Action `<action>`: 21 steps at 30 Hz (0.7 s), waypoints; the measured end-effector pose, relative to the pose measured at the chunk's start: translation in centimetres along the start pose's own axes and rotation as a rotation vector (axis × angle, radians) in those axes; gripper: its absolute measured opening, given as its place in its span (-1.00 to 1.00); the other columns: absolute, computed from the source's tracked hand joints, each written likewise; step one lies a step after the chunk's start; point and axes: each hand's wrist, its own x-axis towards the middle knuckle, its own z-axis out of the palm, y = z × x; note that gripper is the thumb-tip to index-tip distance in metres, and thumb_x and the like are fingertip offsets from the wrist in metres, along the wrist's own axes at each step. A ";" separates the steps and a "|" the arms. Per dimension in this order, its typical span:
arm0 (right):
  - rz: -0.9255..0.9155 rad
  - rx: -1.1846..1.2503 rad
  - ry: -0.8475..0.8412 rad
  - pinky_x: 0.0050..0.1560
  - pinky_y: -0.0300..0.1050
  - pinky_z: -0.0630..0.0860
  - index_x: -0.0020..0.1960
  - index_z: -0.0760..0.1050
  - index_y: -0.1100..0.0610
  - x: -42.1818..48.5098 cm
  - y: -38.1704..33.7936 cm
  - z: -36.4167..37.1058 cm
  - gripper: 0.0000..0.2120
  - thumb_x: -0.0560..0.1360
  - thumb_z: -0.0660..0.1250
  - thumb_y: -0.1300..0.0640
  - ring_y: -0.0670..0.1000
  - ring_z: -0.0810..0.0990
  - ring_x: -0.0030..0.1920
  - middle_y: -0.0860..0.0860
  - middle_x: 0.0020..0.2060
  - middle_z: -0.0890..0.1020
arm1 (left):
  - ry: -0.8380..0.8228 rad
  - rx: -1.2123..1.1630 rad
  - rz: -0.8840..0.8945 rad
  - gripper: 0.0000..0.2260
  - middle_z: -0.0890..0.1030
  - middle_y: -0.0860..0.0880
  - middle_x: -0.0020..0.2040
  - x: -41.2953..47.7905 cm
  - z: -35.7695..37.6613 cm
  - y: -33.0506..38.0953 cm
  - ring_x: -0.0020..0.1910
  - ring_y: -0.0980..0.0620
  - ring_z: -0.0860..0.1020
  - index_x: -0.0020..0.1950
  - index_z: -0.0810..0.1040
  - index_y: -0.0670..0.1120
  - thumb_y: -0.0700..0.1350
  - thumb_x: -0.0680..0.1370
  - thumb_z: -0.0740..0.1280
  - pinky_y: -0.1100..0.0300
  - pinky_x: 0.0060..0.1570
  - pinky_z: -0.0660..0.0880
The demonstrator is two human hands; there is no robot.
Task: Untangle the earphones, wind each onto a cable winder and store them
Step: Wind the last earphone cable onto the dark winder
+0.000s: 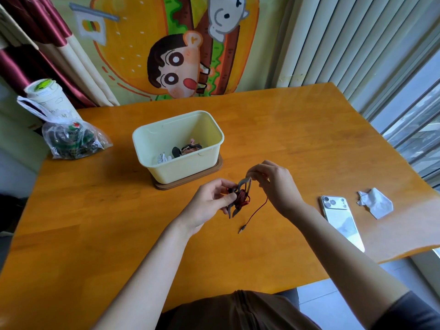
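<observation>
My left hand (209, 201) grips a grey cable winder (245, 184) above the middle of the table, with the red earphone cable (241, 198) wrapped thickly around its waist. My right hand (273, 184) pinches the cable at the winder's top end. A loose red tail (258, 209) hangs from there down to the jack plug (242, 230), which rests on the wood. Behind my hands stands a pale yellow box (214, 134) on a brown lid, holding a pink wound earphone (190, 147) and a white one (163, 158).
A white phone (342, 222) lies face down at the right, beside a crumpled tissue (376, 202). At the back left are a plastic bag (71, 139) and a white cup (45, 96). The table's right edge runs along a window with blinds.
</observation>
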 end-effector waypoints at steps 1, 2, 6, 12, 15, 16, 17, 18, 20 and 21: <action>0.044 0.027 -0.008 -0.23 -0.03 0.50 -0.04 0.62 0.15 0.0 0.1 0.1 -0.86 0.55 0.29 0.19 0.00 0.55 -0.30 0.01 -0.18 0.57 | -0.040 -0.089 0.007 -0.87 0.63 -0.06 -0.12 0.0 0.2 0.2 -0.18 0.07 0.58 0.06 0.50 -0.13 -0.26 0.52 0.31 0.29 -0.31 0.46; 0.087 0.061 -0.017 -0.23 -0.09 0.47 -0.05 0.62 0.14 -0.1 0.0 0.2 -0.86 0.55 0.28 0.18 -0.03 0.53 -0.32 0.00 -0.20 0.57 | -0.059 -0.191 0.013 -0.84 0.64 -0.03 -0.16 0.0 0.5 0.4 -0.22 0.10 0.58 0.08 0.49 -0.15 -0.24 0.51 0.30 0.30 -0.31 0.44; 0.142 0.146 -0.056 -0.27 -0.17 0.42 -0.14 0.59 0.01 -1.1 -0.6 1.3 -0.85 0.55 0.29 0.14 -0.18 0.48 -0.36 -0.07 -0.28 0.56 | 0.079 -0.494 0.047 -0.85 0.63 0.02 -0.24 0.6 0.8 1.1 -0.29 0.14 0.52 0.08 0.50 -0.14 -0.28 0.53 0.24 0.33 -0.28 0.39; 0.069 0.141 -0.118 -0.28 -0.42 0.34 -0.08 0.65 0.11 -3.1 -2.0 3.1 -0.83 0.55 0.28 0.23 -0.18 0.47 -0.33 -0.07 -0.26 0.51 | 0.363 -0.651 0.026 -0.86 0.61 -0.02 -0.19 1.4 1.0 0.4 -0.29 0.14 0.51 0.05 0.52 -0.12 -0.30 0.59 0.22 0.35 -0.30 0.42; 0.038 0.118 -0.142 -0.22 -0.30 0.37 -0.07 0.65 0.13 -3.4 -2.3 3.2 -0.82 0.56 0.27 0.24 -0.08 0.50 -0.24 -0.06 -0.21 0.52 | 0.495 -0.446 0.026 -0.89 0.57 -0.05 -0.12 1.6 0.4 -0.9 -0.19 0.09 0.51 0.00 0.53 -0.11 -0.30 0.58 0.27 0.31 -0.27 0.45; 0.025 0.107 -0.150 -0.20 -0.25 0.39 -0.06 0.65 0.14 -3.5 -2.4 3.2 -0.83 0.56 0.27 0.24 -0.05 0.52 -0.23 -0.04 -0.19 0.53 | 0.525 -0.339 0.038 -0.89 0.59 -0.06 -0.10 1.5 0.1 -1.4 -0.17 0.07 0.52 -0.01 0.53 -0.10 -0.29 0.57 0.29 0.29 -0.26 0.46; 0.008 0.091 -0.158 -0.19 -0.21 0.42 -0.05 0.65 0.14 -3.5 -2.5 3.1 -0.83 0.56 0.27 0.24 -0.01 0.54 -0.21 -0.02 -0.17 0.54 | 0.547 -0.215 0.057 -0.89 0.60 -0.06 -0.09 1.4 -0.2 -1.8 -0.16 0.05 0.54 -0.02 0.53 -0.08 -0.29 0.56 0.31 0.27 -0.24 0.49; -0.008 0.075 -0.168 -0.17 -0.17 0.45 -0.05 0.65 0.15 -3.5 -2.6 3.0 -0.83 0.56 0.27 0.23 0.01 0.56 -0.19 0.00 -0.15 0.56 | 0.560 -0.081 0.083 -0.88 0.62 -0.07 -0.07 1.4 -0.4 -2.1 -0.14 0.03 0.55 -0.03 0.53 -0.06 -0.28 0.55 0.33 0.23 -0.21 0.52; -0.037 0.053 -0.181 -0.14 -0.10 0.48 -0.05 0.65 0.15 -3.5 -2.6 2.6 -0.83 0.56 0.27 0.23 0.05 0.57 -0.17 0.03 -0.13 0.58 | 0.538 0.168 0.125 -0.85 0.62 -0.03 -0.06 1.4 -0.7 -2.6 -0.10 -0.01 0.57 -0.04 0.52 0.01 -0.25 0.54 0.36 0.12 -0.13 0.56; -0.047 0.047 -0.178 -0.14 -0.06 0.49 -0.05 0.65 0.15 -3.3 -2.6 2.4 -0.83 0.56 0.27 0.23 0.07 0.57 -0.18 0.04 -0.14 0.58 | 0.505 0.260 0.134 -0.85 0.62 0.00 -0.07 1.3 -0.8 -2.8 -0.09 -0.01 0.57 -0.05 0.52 0.02 -0.24 0.53 0.37 0.09 -0.11 0.55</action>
